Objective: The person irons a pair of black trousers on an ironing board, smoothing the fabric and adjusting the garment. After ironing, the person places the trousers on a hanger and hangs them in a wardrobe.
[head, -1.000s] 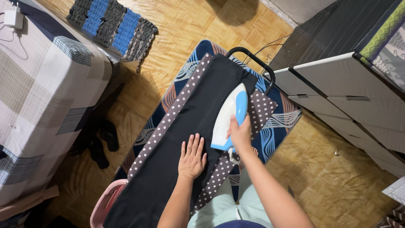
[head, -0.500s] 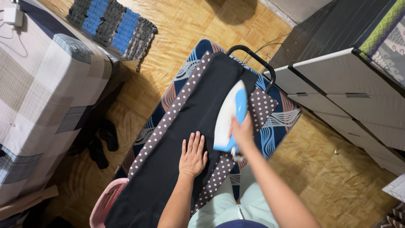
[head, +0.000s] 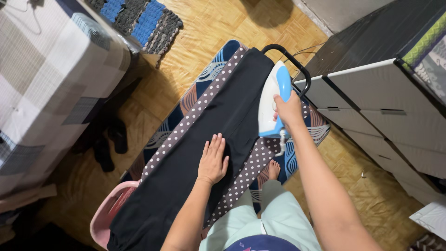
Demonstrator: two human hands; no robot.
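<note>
A black garment (head: 209,135) lies lengthwise over a brown white-dotted cloth (head: 253,165) on a patterned blue ironing board (head: 204,76). My left hand (head: 213,160) rests flat on the garment near its middle, fingers spread. My right hand (head: 288,111) grips the handle of a white and blue iron (head: 272,100), which sits on the garment's far right edge, close to the board's black metal rest (head: 285,58). The iron's cord (head: 281,144) hangs below my right hand.
A bed with a checked cover (head: 51,79) stands left, a blue and grey mat (head: 139,18) beyond it. White drawers (head: 385,107) are close on the right. Dark sandals (head: 109,144) lie on the wooden floor; a pink basket (head: 104,216) sits under the board's near end.
My right hand has pushed the iron away from me toward the board's far end. The left hand stays flat on the garment. The view has shifted slightly.
</note>
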